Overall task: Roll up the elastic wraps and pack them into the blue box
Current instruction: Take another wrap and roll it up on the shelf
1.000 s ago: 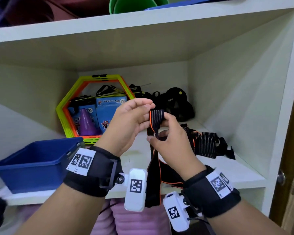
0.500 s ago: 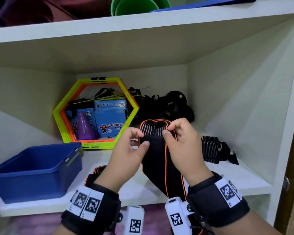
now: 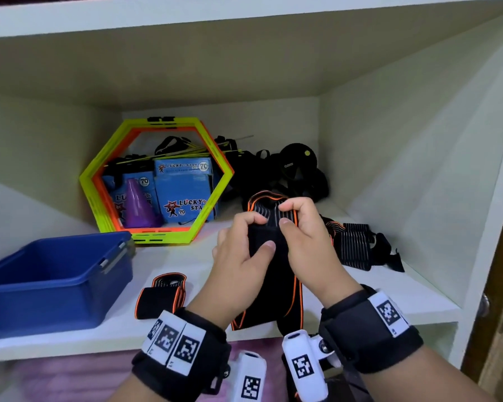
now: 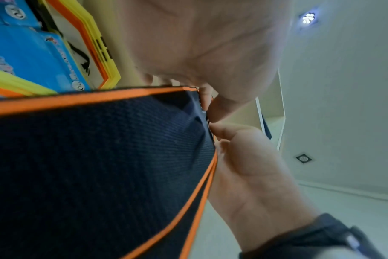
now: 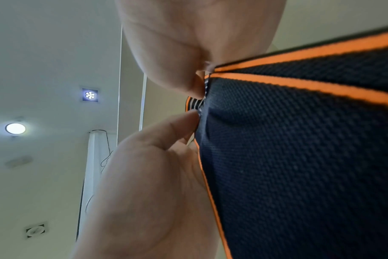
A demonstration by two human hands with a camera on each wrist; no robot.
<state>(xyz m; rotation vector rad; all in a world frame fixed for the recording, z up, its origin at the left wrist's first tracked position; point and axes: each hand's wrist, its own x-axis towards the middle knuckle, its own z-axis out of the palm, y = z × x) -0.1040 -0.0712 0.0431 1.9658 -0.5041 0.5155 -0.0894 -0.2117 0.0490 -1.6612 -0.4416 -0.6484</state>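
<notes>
**Wrap held at its folded top, the roll barely begun**

Wrap (image 3: 269, 248), black with orange piping, is held above the middle of the shelf (image 3: 389, 288), its free length hanging past the shelf's front edge. The left hand (image 3: 238, 256) and the right hand (image 3: 305, 242) each pinch the folded top between thumb and curled fingertips, side by side; both wrist views show thumb and finger pressed onto the fabric's edge. The blue box (image 3: 55, 285) sits at the shelf's left front corner, and nothing shows inside it from this angle.

Judging from the grip, the main risk is the first turn springing open: the band is stretchy, and only fingertips hold it. If the 2 hands turn unevenly, the roll could skew into a cone and the orange edges stop lining up. The hanging tail may also twist or catch on the shelf's front edge.

The fabric is a coarse, dimpled weave, soft and limp, with a grey-striped elastic section at the top fold. 1 rolled wrap (image 3: 161, 294) lies near the front edge, just right of the box. More loose wraps (image 3: 357, 245) lie crumpled toward the right wall, striped and floppy. The box is smooth rigid plastic with a rolled rim. A hexagonal ring (image 3: 157, 181), hard yellow-green and orange plastic, leans upright at the back.
</notes>
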